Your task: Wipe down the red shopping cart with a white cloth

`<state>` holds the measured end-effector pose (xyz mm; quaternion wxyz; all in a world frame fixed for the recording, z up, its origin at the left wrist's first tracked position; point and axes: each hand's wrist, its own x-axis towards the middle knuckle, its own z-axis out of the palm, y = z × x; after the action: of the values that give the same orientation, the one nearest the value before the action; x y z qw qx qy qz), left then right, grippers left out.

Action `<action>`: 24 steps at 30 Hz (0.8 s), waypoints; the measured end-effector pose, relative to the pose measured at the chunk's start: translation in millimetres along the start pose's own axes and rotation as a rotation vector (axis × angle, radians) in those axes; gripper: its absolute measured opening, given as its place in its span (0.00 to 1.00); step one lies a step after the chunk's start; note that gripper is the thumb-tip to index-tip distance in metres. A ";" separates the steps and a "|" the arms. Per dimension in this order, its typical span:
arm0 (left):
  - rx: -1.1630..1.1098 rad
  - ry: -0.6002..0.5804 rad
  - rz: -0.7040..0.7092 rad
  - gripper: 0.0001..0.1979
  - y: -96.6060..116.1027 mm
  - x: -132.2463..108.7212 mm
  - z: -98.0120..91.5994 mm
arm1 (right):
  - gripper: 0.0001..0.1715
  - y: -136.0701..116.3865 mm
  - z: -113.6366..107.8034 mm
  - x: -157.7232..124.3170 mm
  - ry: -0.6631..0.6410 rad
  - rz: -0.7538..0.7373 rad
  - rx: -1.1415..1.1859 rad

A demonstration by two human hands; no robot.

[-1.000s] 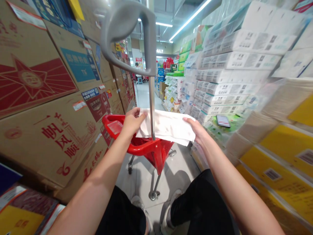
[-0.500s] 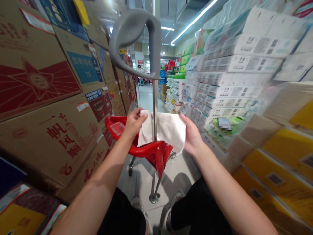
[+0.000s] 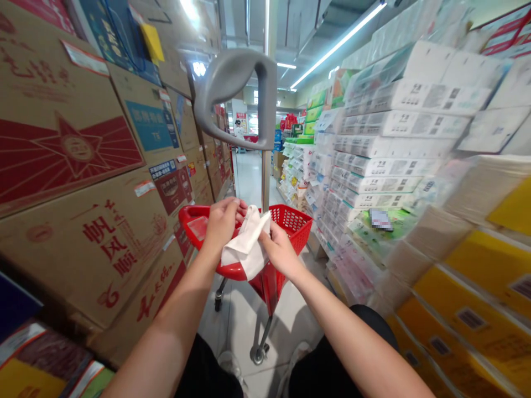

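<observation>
A white cloth [image 3: 248, 246] hangs bunched and folded in front of the metal post of a red shopping cart [image 3: 235, 271], draping over the cart's near rim. My left hand [image 3: 224, 221] is at the cloth's left side, fingers curled against it; its fingertips are partly hidden. At the right edge, my right hand [image 3: 280, 250] pinches the cloth between thumb and fingers. Above both hands rises the cart's grey loop handle [image 3: 266, 105] on its post [image 3: 265, 177]. The cloth covers the lower end of the post.
Stacked cardboard cartons [image 3: 99, 243] line the left side closely. To the right stand piles of white tissue packs [image 3: 398, 130] and yellow packs [image 3: 468, 298]. A tiled aisle [image 3: 248, 171] runs ahead. A cart wheel [image 3: 258, 354] rests near my feet.
The cloth was stretched flat between my hands behind the post; now it is bunched in front of it. My right hand has moved left and inward, close to my left hand.
</observation>
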<state>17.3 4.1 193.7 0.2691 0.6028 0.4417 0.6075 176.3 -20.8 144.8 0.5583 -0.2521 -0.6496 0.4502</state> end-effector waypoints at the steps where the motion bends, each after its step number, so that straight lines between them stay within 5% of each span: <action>1: 0.142 0.037 0.027 0.12 1.7 -7.1 -5.5 | 0.21 -0.2 1.5 -0.9 0.007 -0.044 -0.027; 4: 0.503 -0.044 0.096 0.10 1.7 -37.8 -21.8 | 0.19 1.0 7.1 -4.3 0.041 -0.118 -0.026; 9: 0.745 -0.205 0.226 0.17 -13.8 -72.6 -37.9 | 0.17 -14.4 16.0 10.0 0.083 -0.122 0.085; 14: 0.871 -0.191 0.326 0.21 -33.2 -63.4 -48.3 | 0.17 -41.2 19.1 40.1 0.114 -0.175 0.085; 21: 0.734 -0.268 0.342 0.23 -40.7 -52.1 -52.5 | 0.18 14.4 24.6 8.9 0.084 -0.152 0.023; 24: 0.739 -0.241 0.367 0.21 -41.4 -49.6 -50.6 | 0.17 12.2 24.5 16.0 0.117 -0.139 0.017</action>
<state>-33.9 -30.0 139.5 -0.0279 0.7939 0.4806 0.3713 146.9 -9.3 142.9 0.6274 -0.2276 -0.6278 0.4006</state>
